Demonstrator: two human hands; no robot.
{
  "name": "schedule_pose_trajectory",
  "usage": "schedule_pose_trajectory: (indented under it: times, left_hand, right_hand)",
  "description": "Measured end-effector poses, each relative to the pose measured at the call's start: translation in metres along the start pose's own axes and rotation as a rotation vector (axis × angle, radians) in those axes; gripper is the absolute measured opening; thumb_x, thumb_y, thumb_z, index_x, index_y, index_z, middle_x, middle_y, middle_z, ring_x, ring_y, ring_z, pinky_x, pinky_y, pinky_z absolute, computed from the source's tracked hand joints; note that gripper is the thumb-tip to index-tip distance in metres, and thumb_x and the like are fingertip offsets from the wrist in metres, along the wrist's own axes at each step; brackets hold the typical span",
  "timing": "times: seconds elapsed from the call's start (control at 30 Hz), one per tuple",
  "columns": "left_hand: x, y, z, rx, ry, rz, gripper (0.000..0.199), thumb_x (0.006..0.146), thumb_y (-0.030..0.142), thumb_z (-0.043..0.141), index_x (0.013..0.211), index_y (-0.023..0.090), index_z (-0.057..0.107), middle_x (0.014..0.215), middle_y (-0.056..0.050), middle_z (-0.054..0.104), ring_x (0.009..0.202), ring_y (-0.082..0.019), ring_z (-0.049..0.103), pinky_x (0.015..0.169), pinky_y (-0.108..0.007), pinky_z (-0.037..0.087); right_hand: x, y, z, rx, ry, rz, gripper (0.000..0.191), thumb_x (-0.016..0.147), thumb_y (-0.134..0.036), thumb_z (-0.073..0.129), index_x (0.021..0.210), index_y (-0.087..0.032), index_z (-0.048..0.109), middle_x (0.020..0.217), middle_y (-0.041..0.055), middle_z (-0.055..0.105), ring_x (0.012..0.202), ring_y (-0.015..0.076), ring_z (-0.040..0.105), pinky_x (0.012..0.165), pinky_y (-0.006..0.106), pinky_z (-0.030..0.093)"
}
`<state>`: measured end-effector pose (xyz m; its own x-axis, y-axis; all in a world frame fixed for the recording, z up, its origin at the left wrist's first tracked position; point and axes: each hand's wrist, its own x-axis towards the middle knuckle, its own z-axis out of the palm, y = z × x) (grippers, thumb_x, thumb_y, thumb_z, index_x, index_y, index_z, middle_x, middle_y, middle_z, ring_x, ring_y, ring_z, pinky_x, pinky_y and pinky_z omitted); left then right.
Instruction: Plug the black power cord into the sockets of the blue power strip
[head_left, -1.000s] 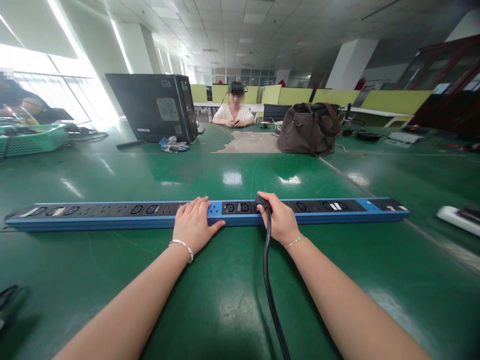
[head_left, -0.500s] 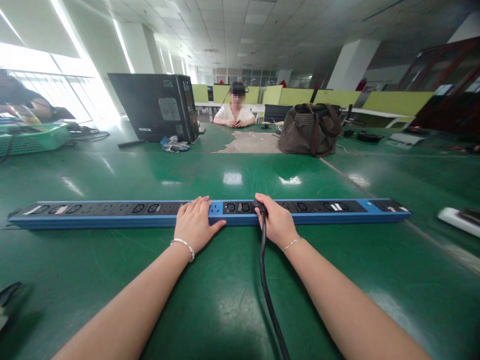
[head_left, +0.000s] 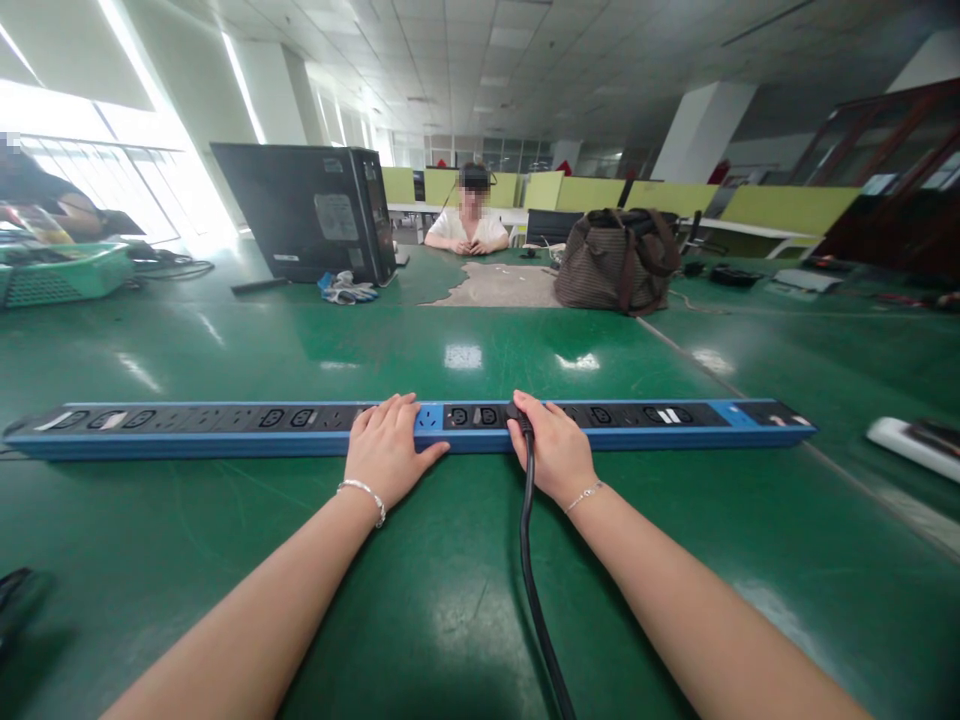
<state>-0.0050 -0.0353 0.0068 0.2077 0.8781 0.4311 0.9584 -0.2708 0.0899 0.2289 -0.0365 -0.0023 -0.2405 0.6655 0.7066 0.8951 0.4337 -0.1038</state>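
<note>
Currently the strip (head_left: 217, 444) lies lengthwise across the green table (head_left: 435, 560), sockets up, its long blue side facing the wearer. Left hand (head_left: 384, 440) rests palm down on it, just beside the blue socket (head_left: 428, 418); fingers close together and reaching over the top, thumb spread wide along the near side. It steadies the strip, by the look of it, and grips nothing. Right hand (head_left: 559, 448) has the plug (head_left: 517, 411) pinched between thumb and fingers, closed to the plug's width. Plug is upright at the strip's top face, a little to the right of the middle; cord (head_left: 527, 510) drops from it over the near side and runs down toward the wearer. Progress, as judged: plug is at the socket row, yet its prongs and the opening under it are hidden, so whether it is partly in, fully seated or only touching cannot be told. Fingers have not let go. Sockets show uncovered on both sides of the hands. Farther back: black case (head_left: 296, 215), gloves (head_left: 347, 288) near its foot, bag (head_left: 609, 262), and a person (head_left: 466, 228) seated across, hands together. Basket (head_left: 71, 275) at far left.
</note>
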Motion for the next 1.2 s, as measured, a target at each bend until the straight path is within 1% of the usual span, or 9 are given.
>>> schedule_pose_trajectory:
  times: [0.07,0.17,0.23,0.47,0.67,0.83,0.97,1.1,1.2]
  left_hand:
    - [0.000,0.000,0.000,-0.005,-0.002,-0.004,0.054,0.076,0.055,0.054,0.117,0.019,0.052,0.134,-0.012,0.053,0.126,-0.027,0.045,0.105,-0.045,0.030]
    - [-0.001,0.001,-0.001,-0.009,-0.006,-0.011,0.055,0.077,0.054,0.053,0.118,0.018,0.051,0.134,-0.012,0.053,0.126,-0.028,0.045,0.105,-0.045,0.030]
    - [0.000,0.001,-0.001,-0.009,-0.006,-0.017,0.057,0.077,0.055,0.053,0.120,0.018,0.050,0.134,-0.013,0.053,0.126,-0.028,0.045,0.105,-0.046,0.030]
    - [0.000,0.001,0.000,0.004,-0.013,-0.017,0.057,0.076,0.055,0.053,0.119,0.018,0.051,0.133,-0.013,0.054,0.126,-0.028,0.045,0.104,-0.045,0.030]
    - [0.000,0.001,-0.001,0.013,-0.014,-0.017,0.058,0.077,0.056,0.053,0.119,0.016,0.051,0.133,-0.013,0.053,0.126,-0.028,0.045,0.104,-0.045,0.030]
    - [-0.001,0.002,-0.001,0.010,-0.011,-0.024,0.058,0.077,0.055,0.052,0.120,0.017,0.050,0.134,-0.014,0.053,0.126,-0.028,0.044,0.105,-0.046,0.030]
    - [-0.001,0.002,0.000,0.008,-0.008,-0.021,0.057,0.078,0.055,0.052,0.121,0.017,0.050,0.134,-0.014,0.053,0.127,-0.028,0.044,0.105,-0.046,0.030]
    - [-0.001,0.003,0.000,-0.001,-0.012,-0.027,0.058,0.077,0.055,0.052,0.121,0.018,0.050,0.134,-0.014,0.053,0.127,-0.029,0.044,0.105,-0.047,0.029]
    - [-0.001,0.002,0.000,-0.009,-0.008,-0.028,0.057,0.077,0.054,0.052,0.121,0.018,0.050,0.134,-0.014,0.053,0.127,-0.029,0.044,0.105,-0.047,0.029]
  right_hand:
    - [0.005,-0.002,-0.003,-0.030,-0.035,-0.001,0.029,0.088,-0.027,0.045,0.112,-0.017,0.057,0.115,0.0091,0.066,0.098,0.0191,0.064,0.096,0.036,0.043]
    - [0.012,-0.006,-0.008,-0.051,-0.103,0.025,0.024,0.087,-0.026,0.044,0.104,-0.019,0.060,0.100,0.0068,0.071,0.085,0.0186,0.066,0.096,0.037,0.041]
    - [0.015,-0.008,-0.010,-0.049,-0.127,0.047,0.023,0.086,-0.025,0.044,0.102,-0.020,0.060,0.095,0.0061,0.072,0.081,0.0183,0.066,0.096,0.037,0.041]
    - [0.008,-0.009,-0.008,-0.037,-0.090,0.016,0.028,0.087,-0.021,0.042,0.110,-0.017,0.057,0.112,0.0089,0.067,0.097,0.0194,0.063,0.098,0.036,0.038]
    - [0.008,-0.009,-0.005,-0.009,-0.077,0.061,0.027,0.087,-0.022,0.044,0.110,-0.017,0.058,0.106,0.0075,0.069,0.092,0.0184,0.065,0.094,0.034,0.040]
    - [0.009,-0.010,-0.008,-0.045,-0.089,-0.001,0.028,0.089,-0.021,0.041,0.110,-0.016,0.057,0.113,0.0102,0.066,0.108,0.0211,0.059,0.097,0.038,0.037]
    - [0.010,-0.010,-0.010,-0.035,-0.116,0.000,0.028,0.088,-0.021,0.041,0.110,-0.017,0.057,0.112,0.0093,0.067,0.103,0.0199,0.061,0.095,0.037,0.039]
    - [0.011,-0.011,-0.008,0.014,-0.109,0.071,0.027,0.087,-0.022,0.043,0.109,-0.019,0.058,0.104,0.0071,0.069,0.092,0.0181,0.065,0.091,0.034,0.042]
    - [0.009,-0.011,-0.005,0.025,-0.084,0.084,0.028,0.087,-0.022,0.043,0.110,-0.019,0.057,0.105,0.0074,0.069,0.093,0.0181,0.065,0.091,0.033,0.043]
